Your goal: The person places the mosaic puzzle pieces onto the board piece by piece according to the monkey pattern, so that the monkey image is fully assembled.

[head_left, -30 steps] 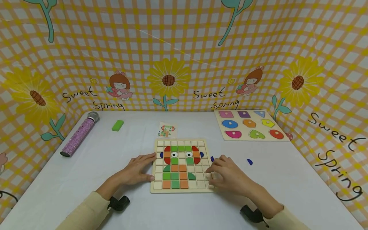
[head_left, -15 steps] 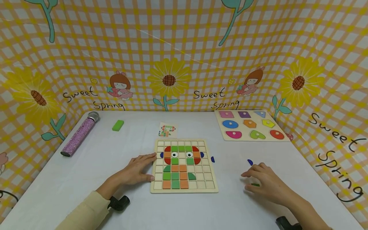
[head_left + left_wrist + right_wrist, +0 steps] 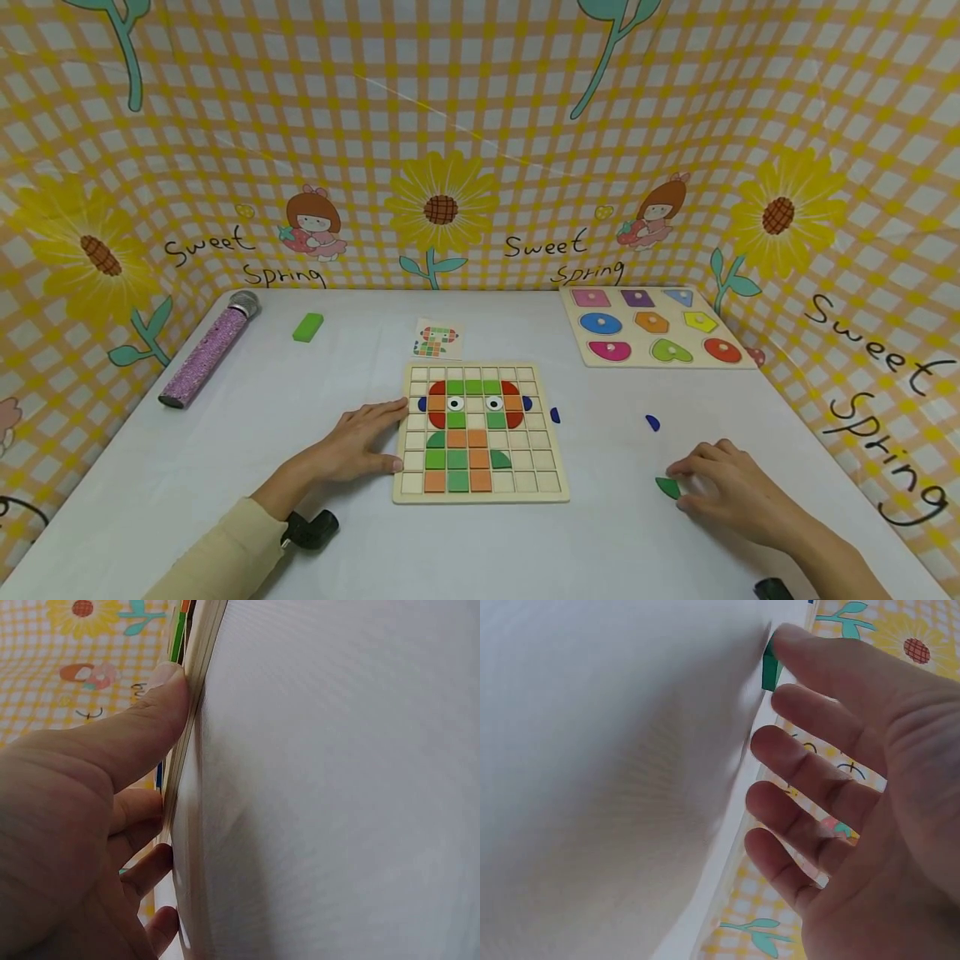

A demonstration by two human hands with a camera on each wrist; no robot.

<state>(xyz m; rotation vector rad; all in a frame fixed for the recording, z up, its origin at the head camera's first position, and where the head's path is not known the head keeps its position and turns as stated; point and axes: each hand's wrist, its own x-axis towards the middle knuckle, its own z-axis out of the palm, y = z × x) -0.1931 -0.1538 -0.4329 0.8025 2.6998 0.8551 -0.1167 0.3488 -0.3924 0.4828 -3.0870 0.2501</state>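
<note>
A square wooden grid board with coloured puzzle tiles in a face-like pattern lies mid-table. My left hand rests at its left edge, fingers extended and thumb touching the rim, as the left wrist view also shows. To the right of the board, my right hand pinches a dark green puzzle piece with a curved edge between thumb and index finger at the tabletop. In the right wrist view, the green piece shows between those fingertips, partly covered by the thumb. The other right fingers are bent and hold nothing.
Two blue half-round pieces lie right of the board, one piece close to it, another piece farther off. A picture card lies behind. Around are a glittery microphone, a green block and a shape puzzle board.
My right hand has moved from the board's right edge out to the right, to the green piece, whose shape now shows beside the fingertips. The left hand stays in place.
</note>
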